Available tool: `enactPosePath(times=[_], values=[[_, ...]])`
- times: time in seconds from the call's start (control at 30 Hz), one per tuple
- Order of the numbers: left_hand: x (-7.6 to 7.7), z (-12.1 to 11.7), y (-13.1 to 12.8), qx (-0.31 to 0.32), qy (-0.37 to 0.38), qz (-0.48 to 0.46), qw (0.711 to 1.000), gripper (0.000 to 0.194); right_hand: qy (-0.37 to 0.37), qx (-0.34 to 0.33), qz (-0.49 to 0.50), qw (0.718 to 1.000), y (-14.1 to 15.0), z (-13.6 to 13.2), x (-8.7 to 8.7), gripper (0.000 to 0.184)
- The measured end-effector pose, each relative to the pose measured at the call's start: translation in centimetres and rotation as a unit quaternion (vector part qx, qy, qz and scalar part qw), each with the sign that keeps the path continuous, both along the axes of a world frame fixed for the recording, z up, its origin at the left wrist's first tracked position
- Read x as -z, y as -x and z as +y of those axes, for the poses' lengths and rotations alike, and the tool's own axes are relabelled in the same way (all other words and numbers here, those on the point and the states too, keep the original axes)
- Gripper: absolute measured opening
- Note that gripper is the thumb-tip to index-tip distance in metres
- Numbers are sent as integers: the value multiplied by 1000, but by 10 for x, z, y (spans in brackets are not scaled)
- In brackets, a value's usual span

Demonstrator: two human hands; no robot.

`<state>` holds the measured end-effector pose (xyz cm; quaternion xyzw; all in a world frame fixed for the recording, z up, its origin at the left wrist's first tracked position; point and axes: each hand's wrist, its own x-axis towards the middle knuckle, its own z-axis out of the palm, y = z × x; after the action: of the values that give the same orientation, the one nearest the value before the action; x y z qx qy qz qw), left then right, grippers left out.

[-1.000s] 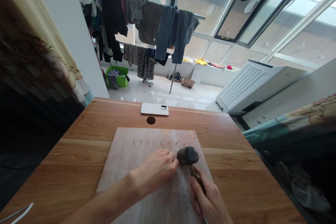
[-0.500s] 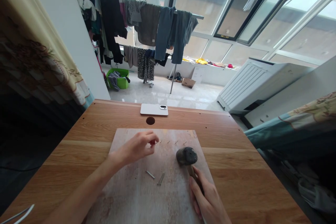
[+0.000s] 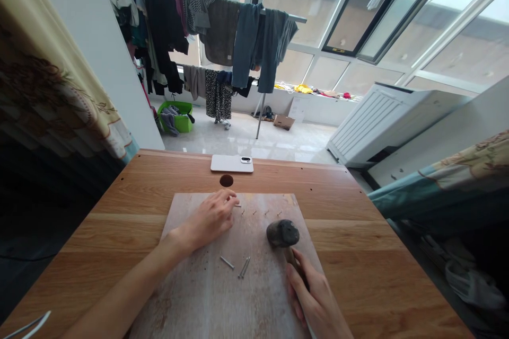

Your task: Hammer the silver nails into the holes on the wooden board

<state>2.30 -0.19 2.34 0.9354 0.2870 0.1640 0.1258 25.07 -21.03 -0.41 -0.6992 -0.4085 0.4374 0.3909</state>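
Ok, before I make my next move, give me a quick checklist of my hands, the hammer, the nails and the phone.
1. Hammer in hand: ok, the right hand grips its handle.
2. Left hand apart from the hammer head: ok, there is a gap between them.
3. Left hand's hold on the nail: cannot tell, the nail shows at that hand but the grip is hidden.
4. Board free of loose nails: not ok, three lie on it.
5. Standing nails firmly set: cannot tell, four show in a row.
6. Phone off the board: ok, it lies near the table's far edge.
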Motion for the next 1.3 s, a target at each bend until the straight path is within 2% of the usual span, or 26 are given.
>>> enactPosePath(times=[0.07, 0.13, 0.23, 0.3, 0.4, 0.47, 0.53, 0.7, 0.8, 1.0, 1.3], values=[[-9, -3, -9, 20, -57, 90, 994, 21, -4, 5, -2, 1000, 1, 0, 0, 64], [-17, -5, -18, 40, -91, 154, 983, 24, -13, 14, -8, 1000, 2, 1, -2, 63], [-22, -3, -24, 55, -103, 166, 979, 25, -11, 10, -10, 1000, 2, 2, -4, 63], [-19, 2, -21, 52, -79, 135, 986, 23, -11, 3, -13, 1000, 3, 3, -6, 64], [-6, 10, -8, 10, 43, 11, 999, 26, -17, 17, -18, 1000, 4, 2, -4, 65], [5, 11, 2, -13, 139, -103, 985, 32, -15, 29, -12, 999, 5, 1, -2, 67], [15, 9, 9, -20, 190, -185, 964, 26, -12, 27, -6, 1000, 5, 1, 1, 70], [26, 6, 14, -27, 173, -234, 956, 12, -11, 12, -20, 1000, 0, 1, 1, 71], [25, 6, 13, -32, 168, -236, 957, 11, 0, -1, -23, 1000, 0, 2, -1, 71], [26, 7, 12, -26, 194, -239, 951, 13, -8, 14, -36, 999, 3, 3, -2, 71], [21, 5, 10, -19, 166, -214, 962, 13, -14, 14, -58, 998, 3, 3, -5, 70]])
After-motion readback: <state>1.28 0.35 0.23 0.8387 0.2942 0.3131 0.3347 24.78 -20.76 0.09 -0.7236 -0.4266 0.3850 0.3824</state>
